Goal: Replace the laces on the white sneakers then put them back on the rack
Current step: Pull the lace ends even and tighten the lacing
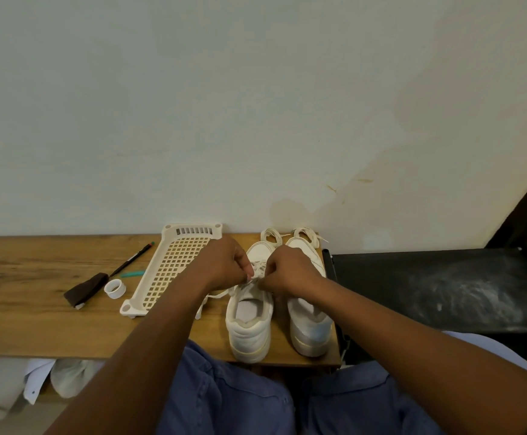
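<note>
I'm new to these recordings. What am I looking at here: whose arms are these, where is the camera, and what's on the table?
No machine here: a person wears one camera on the head, looking down at their own arms. On the wooden table stand two white sneakers. The left hand and right hand each pinch the lace of the left sneaker; the right sneaker stands beside it. Spare laces lie behind them. Further left lie a plastic rack, a pen, a small white ring and a brown cloth.
</note>
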{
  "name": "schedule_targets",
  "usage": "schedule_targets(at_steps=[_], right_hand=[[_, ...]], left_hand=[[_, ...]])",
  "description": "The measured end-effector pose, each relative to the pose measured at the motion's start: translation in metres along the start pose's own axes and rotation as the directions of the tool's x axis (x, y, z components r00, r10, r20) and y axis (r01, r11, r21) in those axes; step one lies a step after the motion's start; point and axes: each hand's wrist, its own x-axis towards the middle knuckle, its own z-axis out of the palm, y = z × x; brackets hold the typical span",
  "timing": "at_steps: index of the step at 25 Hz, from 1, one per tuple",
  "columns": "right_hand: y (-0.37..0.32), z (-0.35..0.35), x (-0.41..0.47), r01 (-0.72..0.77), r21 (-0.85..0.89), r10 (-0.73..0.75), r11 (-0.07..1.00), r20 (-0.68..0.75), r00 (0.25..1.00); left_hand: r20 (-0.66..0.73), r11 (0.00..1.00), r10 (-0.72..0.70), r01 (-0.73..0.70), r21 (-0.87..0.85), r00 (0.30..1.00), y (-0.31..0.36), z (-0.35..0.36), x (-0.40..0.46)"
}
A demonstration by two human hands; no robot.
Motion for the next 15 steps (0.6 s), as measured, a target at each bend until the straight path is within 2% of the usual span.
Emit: schedule_targets(at_steps=[2,4,6,9,11,13,15], right_hand=[[0.003,-0.005,0.002,-0.134,0.196,0.124,0.971,0.062,0.990],[0.006,-0.009,0.005,-0.295,0.377,0.257,0.878,0.148,0.955],[0.008,-0.010,0.006,-0.334,0.426,0.284,0.841,0.179,0.942],[0.006,-0.008,0.005,-0.231,0.346,0.185,0.909,0.162,0.969],[0.003,-0.004,0.001,-0.105,0.196,0.081,0.975,0.128,0.988],[0.002,0.003,-0.002,0.032,0.011,-0.033,0.999,0.028,0.999],[0.000,0.009,-0.003,0.081,-0.032,-0.082,0.996,-0.055,0.995]], left_hand=[[-0.009,0.998,-0.013,0.013,0.062,1.000,0.002,0.004,0.001],[-0.031,0.994,-0.025,0.028,0.101,0.999,0.004,0.008,0.003],[-0.047,0.991,-0.032,0.038,0.127,0.998,0.003,0.013,0.007],[-0.048,0.991,-0.049,0.055,0.125,0.998,0.001,0.016,0.011],[-0.038,0.992,-0.062,0.066,0.104,0.997,-0.001,0.016,0.012],[-0.030,0.992,-0.072,0.074,0.100,0.997,-0.002,0.016,0.012],[-0.019,0.988,-0.077,0.079,0.134,0.997,-0.004,0.014,0.013]])
